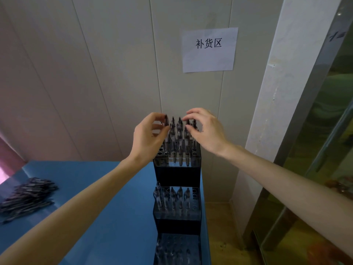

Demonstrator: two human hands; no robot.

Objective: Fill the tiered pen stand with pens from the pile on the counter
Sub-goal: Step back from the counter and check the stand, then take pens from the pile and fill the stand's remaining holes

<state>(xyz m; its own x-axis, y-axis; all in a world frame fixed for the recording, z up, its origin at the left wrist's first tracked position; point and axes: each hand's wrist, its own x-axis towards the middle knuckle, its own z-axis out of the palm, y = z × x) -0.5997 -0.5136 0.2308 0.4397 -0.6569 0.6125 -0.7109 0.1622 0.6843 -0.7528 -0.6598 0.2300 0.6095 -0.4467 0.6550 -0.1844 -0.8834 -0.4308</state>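
A black and clear tiered pen stand point(177, 175) stands at the right edge of the blue counter point(107, 207). Its top tier holds several upright dark pens point(178, 136), its middle tier holds several pens point(172, 197), and its bottom tier point(177, 249) shows open holes. My left hand point(149, 136) is at the top tier's left side and pinches the top of a pen point(166, 121) between thumb and fingers. My right hand point(208, 129) hovers over the top tier's right side, fingers curved above the pen tips. A pile of dark pens point(28, 197) lies at the counter's left.
A pale panelled wall point(114, 73) rises right behind the stand, with a paper sign point(209, 49) taped on it. A white pillar point(277, 111) and a glass partition point(328, 150) stand to the right. Wooden floor point(225, 236) shows beyond the counter's right edge.
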